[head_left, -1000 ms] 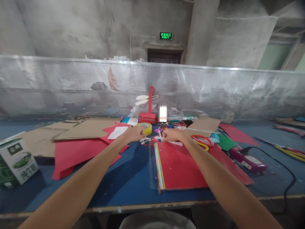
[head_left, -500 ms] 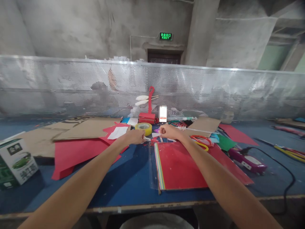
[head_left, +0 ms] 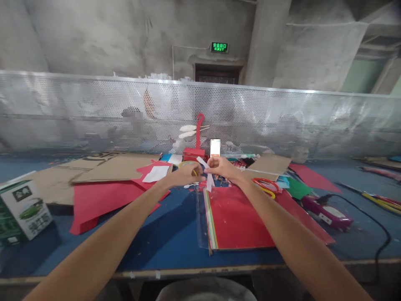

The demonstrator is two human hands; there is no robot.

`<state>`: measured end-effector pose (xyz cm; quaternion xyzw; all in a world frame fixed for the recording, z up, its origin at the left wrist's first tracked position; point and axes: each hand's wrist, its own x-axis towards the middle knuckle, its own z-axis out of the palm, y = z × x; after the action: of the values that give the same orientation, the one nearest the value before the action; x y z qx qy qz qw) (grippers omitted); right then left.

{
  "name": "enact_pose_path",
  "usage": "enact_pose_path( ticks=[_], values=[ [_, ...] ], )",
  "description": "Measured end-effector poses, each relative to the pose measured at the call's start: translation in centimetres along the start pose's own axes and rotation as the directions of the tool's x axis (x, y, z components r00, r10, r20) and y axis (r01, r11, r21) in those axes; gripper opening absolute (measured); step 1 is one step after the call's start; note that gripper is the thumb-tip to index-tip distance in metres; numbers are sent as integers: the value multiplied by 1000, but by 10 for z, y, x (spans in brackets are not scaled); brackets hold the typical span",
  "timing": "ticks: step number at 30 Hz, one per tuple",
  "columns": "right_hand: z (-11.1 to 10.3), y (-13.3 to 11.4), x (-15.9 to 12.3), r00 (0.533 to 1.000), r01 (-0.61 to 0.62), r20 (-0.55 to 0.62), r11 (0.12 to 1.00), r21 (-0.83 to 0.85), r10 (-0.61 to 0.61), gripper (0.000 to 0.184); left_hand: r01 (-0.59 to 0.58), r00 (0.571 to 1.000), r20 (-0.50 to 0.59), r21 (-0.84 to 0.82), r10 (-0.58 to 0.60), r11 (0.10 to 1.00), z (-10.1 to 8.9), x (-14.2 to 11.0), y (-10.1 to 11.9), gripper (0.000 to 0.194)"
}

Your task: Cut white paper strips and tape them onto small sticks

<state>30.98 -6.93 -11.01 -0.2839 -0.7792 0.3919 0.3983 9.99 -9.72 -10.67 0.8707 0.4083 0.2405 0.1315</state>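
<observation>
My right hand [head_left: 223, 167] pinches white paper strips [head_left: 209, 179] between thumb and fingers, above the far left corner of a stack of red paper [head_left: 239, 219]. One strip end points up and left, another hangs down. Just left of it, my left hand [head_left: 187, 174] has its fingers bent but apart, close to the strips, with nothing visible in them. Behind that hand a roll of yellow tape [head_left: 185, 163] is mostly hidden. A small white object [head_left: 190, 185] lies below the left fingers; its kind is unclear.
Cardboard sheets [head_left: 114, 168], red paper [head_left: 100, 200] and a milk carton [head_left: 26, 213] lie left. Behind my hands stand a red paper model [head_left: 194, 154] and a lit phone [head_left: 215, 147]. Red-handled scissors [head_left: 266, 184], green paper [head_left: 297, 187] and a purple corded device [head_left: 327, 212] are right.
My left hand has let go of the small white object and risen toward the right hand. The right hand has lifted the white paper strips slightly off the table clutter.
</observation>
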Motion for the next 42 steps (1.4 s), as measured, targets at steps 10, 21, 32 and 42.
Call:
enact_pose_path(
  ticks=[10,21,32,42],
  values=[
    [13,2,3,997,48,-57,999,11,-47,39,-60,987,-161,-333,7,941,7,8,7,33],
    [11,1,2,999,4,-42,998,-69,-7,31,23,951,-262,-475,-167,880,0,9,-1,26],
    [4,13,7,999,14,-38,998,-54,-16,30,22,936,-321,-352,-143,936,-3,9,-13,18],
    [4,13,3,999,-35,16,998,-46,35,31,48,947,-314,-75,-69,996,-7,1,-5,22]
  ],
)
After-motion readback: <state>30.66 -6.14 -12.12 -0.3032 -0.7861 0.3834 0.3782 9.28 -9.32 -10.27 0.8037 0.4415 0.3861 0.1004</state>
